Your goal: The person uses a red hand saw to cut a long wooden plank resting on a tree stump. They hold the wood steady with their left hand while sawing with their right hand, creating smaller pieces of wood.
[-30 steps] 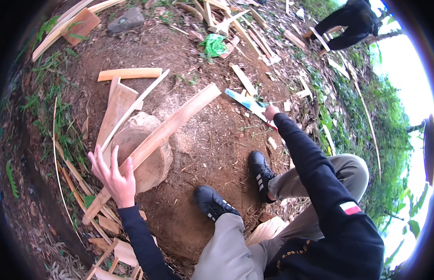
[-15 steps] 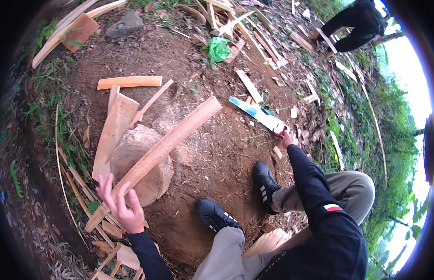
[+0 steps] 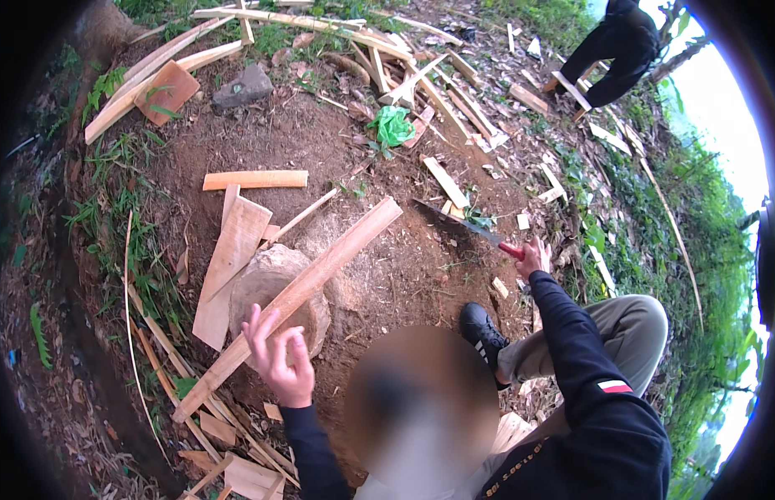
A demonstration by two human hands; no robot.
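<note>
Left hand [image 3: 281,358], lower left of centre, is loosely open with fingers apart, gripping nothing; whether it touches the plank [image 3: 308,288] behind its fingertips I cannot tell. Right hand [image 3: 533,257], right of centre, is closed on the red handle [image 3: 510,250] of a saw [image 3: 486,235], which the hand partly covers. A blurred disc [image 3: 421,408] at lower centre hides one leg and its shoe; the other shoe [image 3: 481,335] shows beside it. The saw's blade appears as a thin dark strip, teeth hard to make out, its long axis slanting from the handle to a tip toward the upper left. Left of centre, the plank lies across a stump [image 3: 314,321], partly covering it, its long axis running from lower left to upper right. Farther up sits a crumpled green bag [image 3: 392,127]; at upper right, a person in dark clothes [image 3: 617,46] is cut off by the top edge.
</note>
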